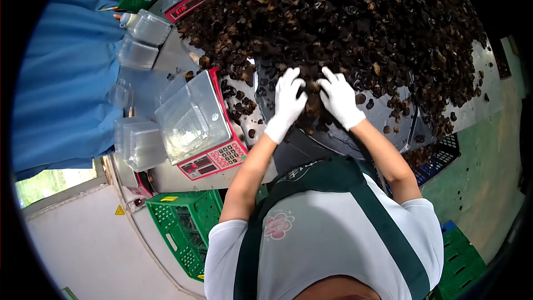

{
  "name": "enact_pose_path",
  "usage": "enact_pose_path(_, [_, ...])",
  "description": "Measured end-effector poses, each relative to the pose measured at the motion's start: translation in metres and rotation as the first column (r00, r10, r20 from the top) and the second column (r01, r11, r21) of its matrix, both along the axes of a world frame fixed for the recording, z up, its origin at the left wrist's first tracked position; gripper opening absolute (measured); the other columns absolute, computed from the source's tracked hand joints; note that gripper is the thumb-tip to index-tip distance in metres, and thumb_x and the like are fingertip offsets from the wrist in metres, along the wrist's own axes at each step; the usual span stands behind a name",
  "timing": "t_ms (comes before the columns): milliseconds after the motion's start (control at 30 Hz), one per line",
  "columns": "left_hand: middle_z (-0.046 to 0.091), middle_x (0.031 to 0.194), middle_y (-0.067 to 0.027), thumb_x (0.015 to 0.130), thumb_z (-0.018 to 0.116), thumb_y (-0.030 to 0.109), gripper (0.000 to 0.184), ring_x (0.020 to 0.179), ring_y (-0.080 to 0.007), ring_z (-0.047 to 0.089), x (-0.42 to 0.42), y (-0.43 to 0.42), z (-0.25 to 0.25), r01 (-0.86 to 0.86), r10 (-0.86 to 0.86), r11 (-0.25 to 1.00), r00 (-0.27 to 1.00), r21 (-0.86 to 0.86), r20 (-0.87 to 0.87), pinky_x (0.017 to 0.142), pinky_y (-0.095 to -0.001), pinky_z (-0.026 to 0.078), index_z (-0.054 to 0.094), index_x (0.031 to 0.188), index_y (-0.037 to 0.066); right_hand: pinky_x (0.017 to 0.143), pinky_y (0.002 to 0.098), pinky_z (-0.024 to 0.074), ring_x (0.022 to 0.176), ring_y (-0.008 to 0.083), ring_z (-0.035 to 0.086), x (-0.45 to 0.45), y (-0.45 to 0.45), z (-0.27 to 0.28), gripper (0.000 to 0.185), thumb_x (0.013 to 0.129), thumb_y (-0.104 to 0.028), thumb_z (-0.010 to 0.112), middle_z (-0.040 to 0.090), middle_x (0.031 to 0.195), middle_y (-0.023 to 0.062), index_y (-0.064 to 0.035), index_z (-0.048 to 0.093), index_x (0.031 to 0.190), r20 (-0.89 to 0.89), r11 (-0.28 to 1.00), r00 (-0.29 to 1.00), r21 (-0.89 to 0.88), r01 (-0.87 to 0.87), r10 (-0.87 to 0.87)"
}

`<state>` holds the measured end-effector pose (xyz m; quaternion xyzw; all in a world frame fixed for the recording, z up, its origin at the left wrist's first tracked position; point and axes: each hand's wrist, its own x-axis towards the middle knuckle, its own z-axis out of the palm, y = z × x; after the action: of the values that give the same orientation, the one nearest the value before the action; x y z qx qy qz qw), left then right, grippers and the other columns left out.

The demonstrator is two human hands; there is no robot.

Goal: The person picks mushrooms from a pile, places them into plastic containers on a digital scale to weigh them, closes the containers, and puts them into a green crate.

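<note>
A large heap of dark brown wood ear mushrooms (333, 22) covers the table in front of me. My left hand (287, 105), in a white glove, rests at the near edge of the heap with its fingers apart. Across from it, my right hand (340, 100), also gloved in white, has its fingers spread and touching the mushrooms. Between both hands lies a small cluster of loose mushrooms (315, 112) on a dark sheet (333, 136). Neither hand visibly grips a piece.
To the left stands a red scale (225, 155) with a clear plastic box (194, 116) on it. Stacked clear containers (141, 144) sit beside it. A second scale (186, 8) is farther back. Green crates (183, 230) stand below the table, and a dark crate (438, 158) is at right.
</note>
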<state>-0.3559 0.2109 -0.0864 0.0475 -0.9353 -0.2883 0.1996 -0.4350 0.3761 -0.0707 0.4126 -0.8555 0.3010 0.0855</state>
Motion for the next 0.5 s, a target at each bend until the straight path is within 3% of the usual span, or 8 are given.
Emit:
enact_pose_path(67, [0.054,0.128,-0.016,0.071,0.072,0.008,0.023,0.122,-0.0355,0.048,0.036,0.014,-0.004,0.002,0.0,0.997,0.999,0.076,-0.032,0.102,-0.0425,0.038,0.058,0.089,0.007,0.073,0.0351,0.0512,0.093,0.0279,0.055,0.024,0.013,0.007,0.022,0.072,-0.007,0.065,0.056,0.12,0.0119,-0.0074,0.061,0.094,0.008,0.997,0.999,-0.059,-0.039,0.04])
enact_pose_path(200, [0.054,0.127,-0.014,0.071,0.074,0.013,0.024,0.124,-0.033,0.046,0.092,0.039,-0.001,-0.012,0.016,0.999,0.998,-0.052,0.064,0.104,-0.0472,0.033,0.059,0.09,0.009,0.074,0.0356,0.0519,0.094,0.0282,0.055,0.065,0.039,0.006,0.018,0.071,-0.006,0.064,0.056,0.122,0.0117,-0.0059,0.063,0.09,0.189,0.987,0.969,0.007,-0.162,0.158])
enact_pose_path(267, [0.051,0.131,-0.0126,0.073,0.072,0.016,0.027,0.126,-0.0327,0.042,0.107,0.041,-0.006,0.022,-0.012,0.995,0.994,-0.101,0.107,0.104,-0.0505,0.031,0.06,0.096,0.009,0.072,0.0356,0.0529,0.095,0.0275,0.056,0.078,0.046,0.001,0.015,0.072,-0.006,0.064,0.058,0.121,0.0113,-0.0067,0.065,0.087,0.187,0.981,0.964,0.0,-0.192,0.189])
enact_pose_path(333, [0.05,0.132,-0.0122,0.074,0.072,0.016,0.03,0.127,-0.0324,0.042,0.11,0.037,0.001,0.031,-0.026,0.999,0.994,-0.044,0.102,0.104,-0.0498,0.031,0.061,0.101,0.01,0.072,0.0352,0.0531,0.092,0.0271,0.058,0.073,0.05,0.007,0.015,0.072,-0.006,0.063,0.059,0.12,0.0095,-0.0076,0.065,0.086,0.218,0.982,0.958,-0.001,-0.19,0.185])
enact_pose_path(400, [0.048,0.134,-0.014,0.074,0.074,0.02,0.04,0.126,-0.0329,0.043,0.104,0.027,0.006,-0.012,0.011,0.999,0.999,0.052,0.03,0.105,-0.0465,0.031,0.06,0.111,0.01,0.072,0.0355,0.0534,0.088,0.0271,0.06,0.054,0.048,0.007,0.018,0.074,-0.004,0.063,0.063,0.112,0.0066,-0.0113,0.066,0.09,0.162,0.983,0.974,-0.117,-0.142,0.16])
enact_pose_path(467, [0.048,0.135,-0.0171,0.073,0.075,0.015,0.045,0.126,-0.0347,0.044,0.088,0.017,0.017,-0.077,0.08,0.992,0.996,0.098,-0.032,0.105,-0.0422,0.035,0.059,0.114,0.008,0.072,0.0327,0.0538,0.087,0.0233,0.062,0.027,0.036,0.021,0.019,0.076,-0.003,0.064,0.065,0.112,0.0031,-0.0111,0.066,0.094,0.187,0.985,0.981,-0.171,-0.021,0.053])
enact_pose_path(500, [0.045,0.137,-0.0177,0.073,0.075,0.015,0.048,0.126,-0.0347,0.043,0.078,0.01,0.019,-0.1,0.103,0.992,0.994,0.077,-0.036,0.105,-0.0421,0.035,0.057,0.117,0.008,0.075,0.0332,0.0531,0.092,0.0246,0.061,0.01,0.028,0.023,0.021,0.078,-0.008,0.065,0.063,0.115,0.0053,-0.0107,0.065,0.099,0.139,0.991,0.99,-0.134,0.004,0.015])
